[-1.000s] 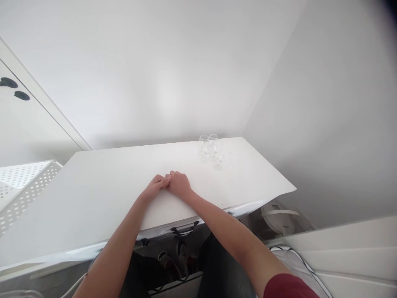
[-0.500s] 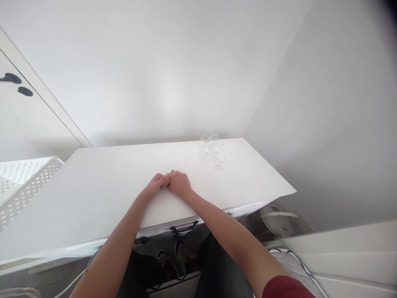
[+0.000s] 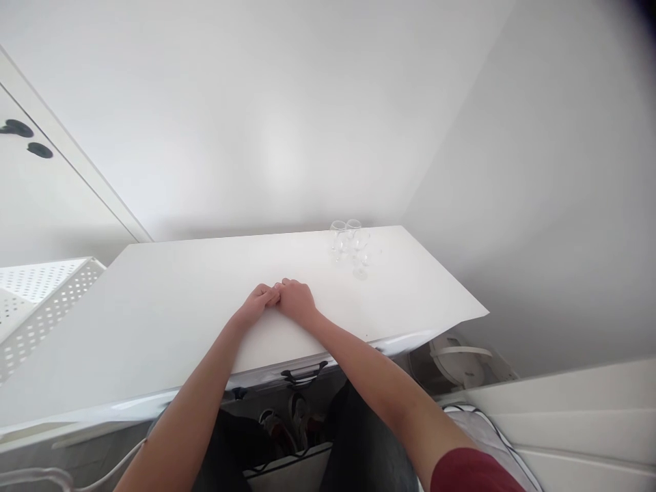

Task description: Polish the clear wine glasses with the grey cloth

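My left hand (image 3: pixel 260 301) and my right hand (image 3: pixel 296 298) rest together on the white tabletop (image 3: pixel 179 301), near its middle. Both are closed, with the curled fingers of one against those of the other, and no object shows in them. Beyond my right hand, toward the back edge, stands a small group of clear stemmed glasses (image 3: pixel 352 239). They are faint against the white surface, and neither hand touches them.
Below the table's front edge is a dark handle (image 3: pixel 305 374). A white perforated panel (image 3: pixel 46 301) stands at the left, beside a door with a black handle (image 3: pixel 18 128). Walls rise behind and to the right. A round whitish object (image 3: pixel 461 365) sits low at the right.
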A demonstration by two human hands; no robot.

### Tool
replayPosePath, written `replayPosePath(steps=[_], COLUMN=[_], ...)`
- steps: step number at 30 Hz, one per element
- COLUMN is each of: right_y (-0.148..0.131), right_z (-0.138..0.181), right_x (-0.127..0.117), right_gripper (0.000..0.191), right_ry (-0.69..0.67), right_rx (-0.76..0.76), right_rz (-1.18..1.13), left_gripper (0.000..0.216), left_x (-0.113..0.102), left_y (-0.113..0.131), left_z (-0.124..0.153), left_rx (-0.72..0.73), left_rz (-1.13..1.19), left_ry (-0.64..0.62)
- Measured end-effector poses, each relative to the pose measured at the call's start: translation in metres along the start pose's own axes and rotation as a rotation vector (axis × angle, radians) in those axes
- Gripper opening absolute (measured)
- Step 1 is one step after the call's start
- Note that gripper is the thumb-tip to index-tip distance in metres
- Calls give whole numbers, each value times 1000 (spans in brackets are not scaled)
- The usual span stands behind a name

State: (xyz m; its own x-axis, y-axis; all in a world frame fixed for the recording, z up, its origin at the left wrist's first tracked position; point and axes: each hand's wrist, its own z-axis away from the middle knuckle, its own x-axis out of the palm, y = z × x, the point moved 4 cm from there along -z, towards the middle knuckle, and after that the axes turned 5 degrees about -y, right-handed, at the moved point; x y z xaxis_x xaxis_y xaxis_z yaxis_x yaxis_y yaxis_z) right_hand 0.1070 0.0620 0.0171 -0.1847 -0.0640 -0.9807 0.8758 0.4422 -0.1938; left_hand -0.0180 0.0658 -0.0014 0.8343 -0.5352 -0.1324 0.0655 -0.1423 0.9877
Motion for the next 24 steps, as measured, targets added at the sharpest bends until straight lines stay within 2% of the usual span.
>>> replayPosePath(steps=[6,9,11,14,15,18,21,24], right_y=[1,1,1,8,13,34,69,112], right_z=[0,6,14,32,40,67,95,124], right_x=[3,2,-1,-4,-5,-5,-6,-8], right_gripper=[23,23,22,27,30,35,40,46], right_ry=[3,37,73,125,134,135,139,162], right_rx=[26,19,-1,-27,-41,-65,8,185], right_rz=[-13,6,27,23,11,-31,-49,-29], left_gripper=[67,64,58,35,31,47,60,69], left_x=[-1,-4,-6,-2,2,17,25,29], left_y=[-1,3,5,7,7,1,-4,-5], left_z=[-1,-1,-2,-5,-7,-16,-26,-39], left_rx=[-11,-30,-41,-64,-90,-215,-327,-376], left_rz=[-82,-183,-311,-683,-826,-1124,-1219,-1244], left_ry=[83,201,315,439,446,375,276,207])
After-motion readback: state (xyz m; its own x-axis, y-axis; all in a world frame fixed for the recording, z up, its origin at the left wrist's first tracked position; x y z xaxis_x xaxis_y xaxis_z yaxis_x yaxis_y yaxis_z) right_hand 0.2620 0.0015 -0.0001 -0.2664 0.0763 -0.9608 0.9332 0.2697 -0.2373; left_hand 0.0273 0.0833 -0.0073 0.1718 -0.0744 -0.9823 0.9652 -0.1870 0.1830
